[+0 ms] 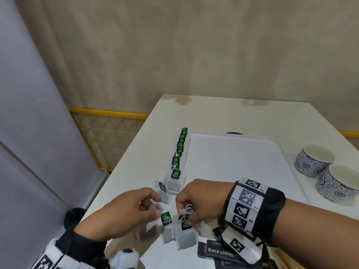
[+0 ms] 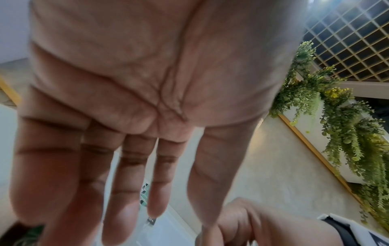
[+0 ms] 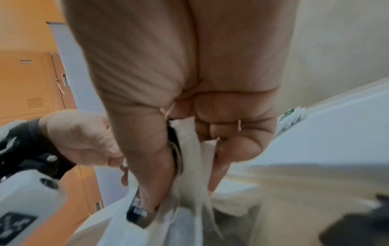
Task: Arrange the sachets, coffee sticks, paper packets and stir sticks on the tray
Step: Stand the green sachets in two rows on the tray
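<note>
Paper-thin and nearly weightless, the tea sachets (image 1: 184, 235) hanging from the right hand (image 1: 198, 199) are soft pouches of grey filter paper, each tied by a fine white string to a small green-and-black tag reading green tea. They will likely flutter, twist and snag on one another, so the safest hold is probably the tag or the gathered top edge rather than the limp body, which could tear. That hand grasps a bunch of them, fingers curled round the strings and pouch tops, just above the near part of the white table (image 1: 136, 152). Its partner, the left hand (image 1: 126, 212), sits just beside it; the head view suggests its fingertips pinch a string or pouch edge, while its own wrist view shows the fingers fairly straight, so I cannot tell whether it grasps anything. 1 sachet (image 1: 164, 193) lies loose on the table between the hands and a long overlapping row of sachets (image 1: 179, 152) laid along the left rim of the white tray (image 1: 233, 152). Black coffee sticks (image 1: 217, 251) lie under the right wrist.
</note>
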{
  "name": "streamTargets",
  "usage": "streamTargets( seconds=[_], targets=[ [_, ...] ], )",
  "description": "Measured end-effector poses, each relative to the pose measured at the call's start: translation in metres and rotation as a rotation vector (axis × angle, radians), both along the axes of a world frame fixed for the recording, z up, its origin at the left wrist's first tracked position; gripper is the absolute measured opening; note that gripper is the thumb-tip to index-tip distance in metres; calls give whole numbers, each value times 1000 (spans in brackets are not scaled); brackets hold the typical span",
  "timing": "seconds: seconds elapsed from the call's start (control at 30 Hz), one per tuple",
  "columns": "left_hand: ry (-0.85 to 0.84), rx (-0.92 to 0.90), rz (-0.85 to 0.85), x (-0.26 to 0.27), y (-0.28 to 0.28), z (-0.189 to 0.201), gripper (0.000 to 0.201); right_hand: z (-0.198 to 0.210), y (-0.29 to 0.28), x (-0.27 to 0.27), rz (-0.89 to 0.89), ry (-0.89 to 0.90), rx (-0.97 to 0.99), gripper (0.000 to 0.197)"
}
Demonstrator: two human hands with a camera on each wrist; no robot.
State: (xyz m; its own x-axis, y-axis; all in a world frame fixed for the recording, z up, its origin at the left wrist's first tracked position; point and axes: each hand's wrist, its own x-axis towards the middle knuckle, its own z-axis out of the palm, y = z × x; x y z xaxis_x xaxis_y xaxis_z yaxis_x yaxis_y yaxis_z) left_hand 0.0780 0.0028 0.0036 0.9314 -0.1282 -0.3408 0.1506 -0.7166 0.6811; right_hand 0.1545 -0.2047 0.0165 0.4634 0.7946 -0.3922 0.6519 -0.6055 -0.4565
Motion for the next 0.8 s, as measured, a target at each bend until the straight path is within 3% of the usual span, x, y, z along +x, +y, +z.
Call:
streamTargets(
  seconds=[0.1, 0.2, 0.3, 0.4, 0.5, 0.6, 0.7, 0.8],
  targets=[
    [16, -43, -71, 2, -3, 5, 34, 12, -1, 4, -31, 1, 57, 18],
    [21, -120, -146, 3, -5, 12, 65, 31, 1, 8, -74, 12, 117, 17],
    [34, -423, -186, 6, -11, 16, 77, 54, 6, 9, -108, 16, 190, 20],
    [41, -774, -167, 9, -17, 14, 63, 70, 14, 9, -116, -9, 249, 21],
    [14, -904, -64, 11, -19, 14, 42, 73, 23, 8, -130, -56, 281, 24],
    [11, -919, 24, 12, -14, 11, 36, 67, 30, 8, -180, -79, 314, 27],
    [-15, -833, -7, 10, -10, 7, 24, 59, 34, 7, -201, -54, 328, 28],
    [-31, -762, -21, 9, -5, 4, 25, 53, 36, 7, -225, 30, 333, 27]
  ],
)
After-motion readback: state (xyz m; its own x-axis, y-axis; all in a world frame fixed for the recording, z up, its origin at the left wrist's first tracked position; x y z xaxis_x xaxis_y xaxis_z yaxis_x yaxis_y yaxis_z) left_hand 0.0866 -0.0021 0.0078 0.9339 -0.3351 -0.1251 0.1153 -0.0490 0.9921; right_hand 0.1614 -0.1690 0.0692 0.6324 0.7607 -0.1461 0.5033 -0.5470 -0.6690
